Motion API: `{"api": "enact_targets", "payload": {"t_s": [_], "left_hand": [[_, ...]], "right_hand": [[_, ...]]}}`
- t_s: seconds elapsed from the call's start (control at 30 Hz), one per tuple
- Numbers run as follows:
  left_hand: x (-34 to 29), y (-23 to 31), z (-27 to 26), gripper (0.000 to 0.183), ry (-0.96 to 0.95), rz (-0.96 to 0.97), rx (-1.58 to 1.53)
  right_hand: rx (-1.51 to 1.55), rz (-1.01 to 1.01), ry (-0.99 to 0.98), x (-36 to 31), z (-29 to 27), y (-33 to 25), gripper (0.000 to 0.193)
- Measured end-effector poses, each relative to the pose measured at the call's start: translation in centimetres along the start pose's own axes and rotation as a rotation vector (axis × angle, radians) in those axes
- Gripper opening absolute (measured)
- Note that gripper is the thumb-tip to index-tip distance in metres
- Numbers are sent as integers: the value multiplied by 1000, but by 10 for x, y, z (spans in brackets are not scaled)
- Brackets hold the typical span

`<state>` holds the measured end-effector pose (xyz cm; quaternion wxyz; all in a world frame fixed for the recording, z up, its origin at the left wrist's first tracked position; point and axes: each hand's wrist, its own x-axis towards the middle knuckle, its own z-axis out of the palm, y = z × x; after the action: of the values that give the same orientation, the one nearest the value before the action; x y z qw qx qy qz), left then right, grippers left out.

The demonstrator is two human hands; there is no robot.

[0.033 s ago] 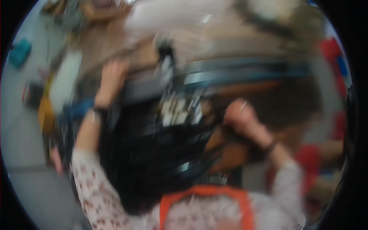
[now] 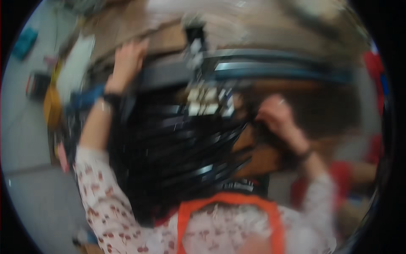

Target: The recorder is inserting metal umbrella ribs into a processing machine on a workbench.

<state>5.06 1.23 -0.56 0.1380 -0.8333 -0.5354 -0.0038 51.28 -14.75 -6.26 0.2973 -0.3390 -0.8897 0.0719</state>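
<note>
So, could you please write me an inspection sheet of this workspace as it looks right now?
Surface: brown bench top, blurred by motion.
Job's things: large black slatted frame with pale blocks at its top; long dark rails behind it.
Clutter: white sheet, yellow item and teal item at left; kinds unclear.
Hands: left hand rests on the frame's upper left edge; right hand is at its right side; grip unclear.
Cables: nothing seen.
Surroundings: grey floor, red objects at right, orange apron strap below.
</note>
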Motion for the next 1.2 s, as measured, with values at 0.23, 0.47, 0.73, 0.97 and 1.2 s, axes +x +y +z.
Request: {"api": "enact_targets", "payload": {"t_s": [0.23,0.47,0.73,0.97,1.2], "left_hand": [[-87,45,-83,7,33,55,-294],[-106,109,-115,7,-158,368,-400],[-125,115,-88,21,-310,330,-458],[-128,142,-119,33,-97,451,-442],[-122,169,-138,39,-16,426,-558]], "right_hand": [[294,438,-65,47,-19,-13,15],[-30,239,-129,61,-44,-32,17],[490,300,-205,39,-34,-31,22],[515,36,56,29,-18,-45,19],[505,252,487,11,-1,-66,18]]}}
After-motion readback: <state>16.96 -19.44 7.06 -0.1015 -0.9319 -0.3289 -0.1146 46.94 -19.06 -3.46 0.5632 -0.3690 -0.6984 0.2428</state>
